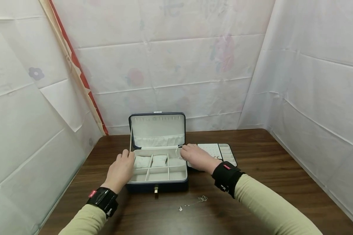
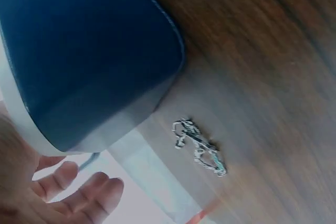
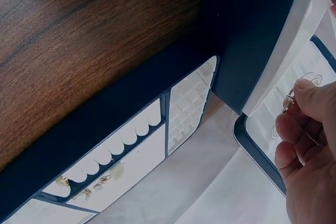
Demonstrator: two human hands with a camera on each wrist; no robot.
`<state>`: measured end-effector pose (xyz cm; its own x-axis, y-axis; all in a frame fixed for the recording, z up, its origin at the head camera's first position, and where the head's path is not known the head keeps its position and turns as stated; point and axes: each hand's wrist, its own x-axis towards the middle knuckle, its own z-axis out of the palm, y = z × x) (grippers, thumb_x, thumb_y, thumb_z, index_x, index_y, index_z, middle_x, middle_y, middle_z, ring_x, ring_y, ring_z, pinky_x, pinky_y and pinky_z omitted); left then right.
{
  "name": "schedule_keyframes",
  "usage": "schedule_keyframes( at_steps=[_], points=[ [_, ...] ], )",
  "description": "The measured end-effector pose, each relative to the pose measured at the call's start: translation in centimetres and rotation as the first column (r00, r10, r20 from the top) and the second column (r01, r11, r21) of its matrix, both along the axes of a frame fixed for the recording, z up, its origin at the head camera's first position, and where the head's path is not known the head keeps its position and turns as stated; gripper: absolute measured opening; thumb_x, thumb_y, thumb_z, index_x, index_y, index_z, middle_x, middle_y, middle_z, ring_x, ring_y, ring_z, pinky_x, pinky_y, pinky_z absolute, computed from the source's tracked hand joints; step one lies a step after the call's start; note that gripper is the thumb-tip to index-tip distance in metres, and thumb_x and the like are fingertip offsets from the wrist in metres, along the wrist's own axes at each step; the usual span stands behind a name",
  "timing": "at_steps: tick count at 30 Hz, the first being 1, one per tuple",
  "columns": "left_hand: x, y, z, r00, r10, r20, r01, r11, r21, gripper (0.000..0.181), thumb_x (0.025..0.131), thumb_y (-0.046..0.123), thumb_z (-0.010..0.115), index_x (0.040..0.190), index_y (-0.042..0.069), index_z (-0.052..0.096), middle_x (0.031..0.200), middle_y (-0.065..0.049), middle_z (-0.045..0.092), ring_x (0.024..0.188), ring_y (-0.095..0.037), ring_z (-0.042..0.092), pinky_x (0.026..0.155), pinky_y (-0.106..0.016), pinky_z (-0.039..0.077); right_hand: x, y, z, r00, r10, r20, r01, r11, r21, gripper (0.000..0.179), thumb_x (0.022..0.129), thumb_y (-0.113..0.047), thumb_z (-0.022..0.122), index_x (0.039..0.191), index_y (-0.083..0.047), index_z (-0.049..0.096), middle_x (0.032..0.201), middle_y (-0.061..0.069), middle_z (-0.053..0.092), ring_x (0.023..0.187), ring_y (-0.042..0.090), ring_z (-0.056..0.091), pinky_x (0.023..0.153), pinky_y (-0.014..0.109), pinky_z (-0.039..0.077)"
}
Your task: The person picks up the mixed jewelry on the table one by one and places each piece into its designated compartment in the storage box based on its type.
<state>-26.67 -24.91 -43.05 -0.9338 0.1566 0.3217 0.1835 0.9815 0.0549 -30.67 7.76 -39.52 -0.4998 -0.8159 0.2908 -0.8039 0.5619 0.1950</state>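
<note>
A dark blue jewelry box (image 1: 158, 186) stands with its lid (image 1: 159, 131) raised, showing pale compartments. Two white cushions (image 1: 142, 162) fill back compartments. My left hand (image 1: 121, 171) rests at the box's left rim, fingers loosely bent; in the left wrist view its fingers (image 2: 100, 198) show beside the box wall. Over the back right compartment, my right hand (image 1: 198, 157) pinches a thin silver bangle (image 1: 177, 152) between thumb and fingertips. The right wrist view shows the bangle's small metal fitting (image 3: 290, 99) at the fingertips.
Right of the box lies a jewelry tray (image 1: 211, 150), partly hidden by my right hand, holding several small gold pieces (image 3: 102, 182). A fine necklace (image 1: 203, 198) lies before the box. The left wrist view shows a silver chain (image 2: 202, 148) on the wooden table (image 2: 273, 77). White sheeting surrounds the table.
</note>
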Motion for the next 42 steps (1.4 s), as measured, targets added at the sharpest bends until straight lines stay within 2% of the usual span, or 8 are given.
schedule_keyframes(
  at_steps=[5, 10, 13, 19, 22, 26, 35, 42],
  points=[
    [0.0, -0.2, 0.0, 0.994, 0.082, 0.070, -0.087, 0.994, 0.072, 0.020, 0.103, 0.005, 0.048, 0.121, -0.004, 0.046, 0.106, -0.021, 0.051, 0.085, -0.036, 0.059, 0.060, -0.051, 0.051, -0.2, -0.2, 0.0, 0.999, 0.030, -0.024, -0.029, 1.000, 0.010, 0.024, 0.090, 0.013, 0.059, 0.090, -0.011, 0.056, 0.090, 0.001, 0.055, 0.080, 0.019, 0.049, 0.077, 0.035, 0.046],
    [-0.2, -0.1, 0.3, 0.973, 0.132, 0.188, -0.153, 0.983, 0.100, 0.021, 0.104, 0.007, 0.047, 0.120, -0.007, 0.043, 0.098, -0.023, 0.061, 0.076, -0.035, 0.065, 0.059, -0.052, 0.051, -0.3, -0.6, 0.2, 0.999, 0.040, -0.007, -0.039, 0.999, 0.035, 0.021, 0.096, 0.008, 0.059, 0.091, -0.012, 0.055, 0.091, 0.001, 0.056, 0.082, 0.019, 0.050, 0.078, 0.033, 0.046],
    [-0.2, 0.0, 0.5, 0.964, 0.132, 0.230, -0.154, 0.985, 0.082, 0.022, 0.101, 0.003, 0.051, 0.119, -0.010, 0.046, 0.096, -0.025, 0.065, 0.075, -0.034, 0.066, 0.059, -0.052, 0.052, -0.4, -0.7, 0.4, 0.999, 0.038, 0.019, -0.039, 0.998, 0.057, 0.018, 0.099, 0.004, 0.058, 0.091, -0.012, 0.054, 0.091, 0.000, 0.055, 0.082, 0.017, 0.049, 0.078, 0.032, 0.045],
    [-0.2, 0.3, 0.8, 0.966, 0.115, 0.230, -0.128, 0.991, 0.043, 0.016, 0.096, 0.002, 0.060, 0.107, -0.011, 0.061, 0.092, -0.022, 0.067, 0.072, -0.028, 0.063, 0.059, -0.048, 0.052, -0.6, -1.3, 1.2, 0.994, 0.015, 0.112, -0.029, 0.992, 0.119, 0.015, 0.101, -0.004, 0.061, 0.090, -0.012, 0.055, 0.090, -0.001, 0.055, 0.079, 0.016, 0.048, 0.076, 0.030, 0.045],
    [-0.3, 0.4, 1.2, 0.965, 0.103, 0.241, -0.118, 0.992, 0.046, 0.015, 0.094, 0.000, 0.061, 0.105, -0.010, 0.063, 0.093, -0.022, 0.067, 0.072, -0.028, 0.062, 0.060, -0.048, 0.052, -0.7, -1.7, 1.6, 0.978, -0.036, 0.207, 0.004, 0.988, 0.153, 0.012, 0.101, -0.008, 0.063, 0.092, -0.012, 0.056, 0.090, -0.002, 0.055, 0.081, 0.014, 0.048, 0.076, 0.029, 0.045],
    [-0.4, 0.5, 1.6, 0.957, 0.098, 0.272, -0.116, 0.992, 0.052, 0.016, 0.093, -0.001, 0.062, 0.106, -0.010, 0.063, 0.096, -0.022, 0.067, 0.075, -0.028, 0.063, 0.062, -0.049, 0.052, -0.9, -2.5, 2.0, 0.942, -0.113, 0.316, 0.050, 0.978, 0.201, 0.008, 0.101, -0.010, 0.063, 0.095, -0.013, 0.059, 0.092, -0.005, 0.053, 0.085, 0.013, 0.048, 0.076, 0.028, 0.045],
    [-0.6, 0.7, 1.8, 0.941, 0.109, 0.321, -0.130, 0.991, 0.045, 0.019, 0.093, -0.002, 0.065, 0.111, -0.010, 0.064, 0.099, -0.023, 0.068, 0.076, -0.028, 0.062, 0.066, -0.051, 0.055, -1.4, -3.8, 2.6, 0.906, -0.227, 0.356, 0.104, 0.937, 0.334, 0.014, 0.101, -0.008, 0.063, 0.092, -0.017, 0.059, 0.090, -0.005, 0.059, 0.082, 0.010, 0.052, 0.073, 0.026, 0.046],
    [-0.7, 0.7, 1.9, 0.940, 0.105, 0.325, -0.127, 0.991, 0.047, 0.022, 0.093, -0.001, 0.065, 0.112, -0.012, 0.062, 0.102, -0.024, 0.067, 0.078, -0.029, 0.063, 0.066, -0.051, 0.055, -1.7, -4.6, 3.2, 0.867, -0.260, 0.425, 0.103, 0.928, 0.358, 0.033, 0.103, 0.000, 0.053, 0.076, -0.015, 0.043, 0.074, -0.005, 0.036, 0.068, 0.011, 0.032, 0.064, 0.025, 0.029]
  ],
)
